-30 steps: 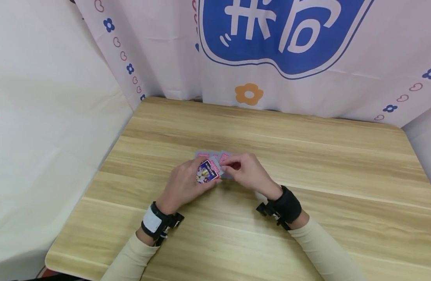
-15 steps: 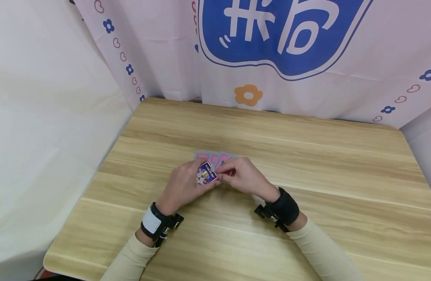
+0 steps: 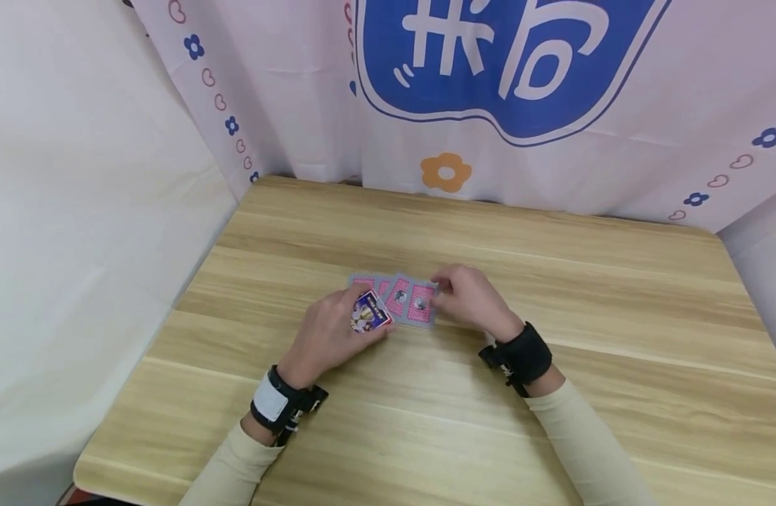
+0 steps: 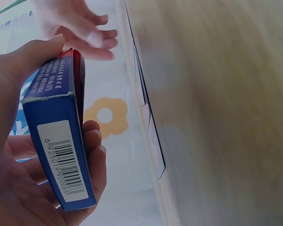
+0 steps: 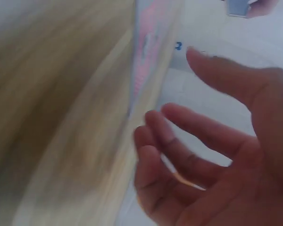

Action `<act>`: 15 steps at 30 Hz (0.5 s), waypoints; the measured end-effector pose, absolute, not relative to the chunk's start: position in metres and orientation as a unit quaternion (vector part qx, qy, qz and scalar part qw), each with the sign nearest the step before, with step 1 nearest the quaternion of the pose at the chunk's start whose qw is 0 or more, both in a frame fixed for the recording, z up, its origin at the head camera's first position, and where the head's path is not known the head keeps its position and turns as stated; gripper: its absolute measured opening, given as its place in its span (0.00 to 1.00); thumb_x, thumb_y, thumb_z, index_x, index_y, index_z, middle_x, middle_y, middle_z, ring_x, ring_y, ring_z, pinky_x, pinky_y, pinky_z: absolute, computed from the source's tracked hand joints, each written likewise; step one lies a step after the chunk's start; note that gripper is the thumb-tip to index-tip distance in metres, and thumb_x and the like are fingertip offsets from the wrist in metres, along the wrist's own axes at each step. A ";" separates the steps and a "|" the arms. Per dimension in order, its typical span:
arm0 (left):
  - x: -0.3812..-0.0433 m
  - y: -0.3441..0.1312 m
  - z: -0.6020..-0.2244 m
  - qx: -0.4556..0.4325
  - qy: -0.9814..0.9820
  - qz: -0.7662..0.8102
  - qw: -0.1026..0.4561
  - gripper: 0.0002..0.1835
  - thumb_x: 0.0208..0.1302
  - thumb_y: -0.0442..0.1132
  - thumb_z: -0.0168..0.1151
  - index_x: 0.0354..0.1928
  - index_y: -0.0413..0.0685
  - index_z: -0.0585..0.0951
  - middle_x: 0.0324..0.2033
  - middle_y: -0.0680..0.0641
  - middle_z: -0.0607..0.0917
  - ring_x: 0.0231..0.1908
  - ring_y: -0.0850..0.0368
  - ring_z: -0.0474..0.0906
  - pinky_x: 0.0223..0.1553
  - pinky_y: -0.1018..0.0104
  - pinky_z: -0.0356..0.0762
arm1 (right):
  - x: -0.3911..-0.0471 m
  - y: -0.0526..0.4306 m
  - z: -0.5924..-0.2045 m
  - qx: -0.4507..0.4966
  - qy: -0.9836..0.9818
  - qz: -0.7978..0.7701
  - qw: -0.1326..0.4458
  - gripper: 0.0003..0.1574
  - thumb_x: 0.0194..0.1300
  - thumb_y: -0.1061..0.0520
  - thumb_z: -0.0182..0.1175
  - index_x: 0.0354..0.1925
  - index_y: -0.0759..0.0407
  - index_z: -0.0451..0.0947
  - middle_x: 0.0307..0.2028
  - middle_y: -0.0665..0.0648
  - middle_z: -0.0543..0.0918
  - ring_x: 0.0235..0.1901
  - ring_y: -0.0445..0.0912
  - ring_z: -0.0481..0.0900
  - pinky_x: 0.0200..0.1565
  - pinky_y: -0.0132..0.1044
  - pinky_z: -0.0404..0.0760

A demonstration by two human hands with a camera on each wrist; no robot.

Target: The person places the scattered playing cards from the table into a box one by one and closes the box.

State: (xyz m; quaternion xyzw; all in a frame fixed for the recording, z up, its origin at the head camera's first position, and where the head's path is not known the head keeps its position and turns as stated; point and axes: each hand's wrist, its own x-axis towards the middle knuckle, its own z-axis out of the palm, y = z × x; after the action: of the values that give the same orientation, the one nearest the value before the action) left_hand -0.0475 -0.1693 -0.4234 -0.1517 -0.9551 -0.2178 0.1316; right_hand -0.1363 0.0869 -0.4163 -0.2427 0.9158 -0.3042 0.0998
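Note:
My left hand point(image 3: 327, 327) grips a small blue card box point(image 3: 370, 313) between thumb and fingers, picture side up in the head view. A white barcode label point(image 4: 63, 160) covers its near end in the left wrist view, and red shows at the far end. Several playing cards point(image 3: 421, 303) lie overlapping on the table behind it, pink patterned backs up; the box and left hand hide part of them. At the rightmost card's edge is my right hand point(image 3: 470, 299). Its fingers point(image 5: 193, 127) are loosely bent, holding nothing in the right wrist view.
A wood-grain table point(image 3: 584, 316) extends all around the cards. Along its back edge hangs a printed cloth point(image 3: 312, 119) with a blue emblem, and a white sheet point(image 3: 97, 211) closes off the left side. Both wrists wear black straps with small cameras.
My right hand has pulled away from the box toward the right, its fingers parting. The card seen over the box earlier no longer shows there. More of the cards on the table is uncovered.

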 end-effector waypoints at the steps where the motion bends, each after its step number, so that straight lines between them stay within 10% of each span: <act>1: -0.047 -0.170 -0.424 -0.153 -0.955 -0.216 0.133 0.41 0.54 0.62 0.80 0.61 0.40 0.81 0.35 0.43 0.90 0.27 0.60 0.79 0.24 0.71 0.71 | -0.136 0.086 -0.418 -0.240 0.922 -0.286 0.104 0.29 0.63 0.51 0.74 0.57 0.66 0.85 0.49 0.63 0.87 0.47 0.52 0.82 0.52 0.49 0.82; 15: -0.048 -0.170 -0.424 -0.158 -0.955 -0.215 0.130 0.40 0.55 0.61 0.80 0.61 0.40 0.81 0.36 0.43 0.90 0.27 0.59 0.80 0.24 0.70 0.73 | -0.131 0.076 -0.421 -0.206 0.947 -0.210 0.125 0.42 0.58 0.43 0.80 0.61 0.65 0.78 0.56 0.67 0.77 0.51 0.58 0.76 0.53 0.53 0.79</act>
State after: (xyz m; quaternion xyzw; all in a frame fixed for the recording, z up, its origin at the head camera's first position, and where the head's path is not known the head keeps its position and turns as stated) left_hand -0.0477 -0.1705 -0.4242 -0.1576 -0.9550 -0.2150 0.1302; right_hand -0.1314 0.0757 -0.4214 -0.2062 0.9474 -0.2102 0.1251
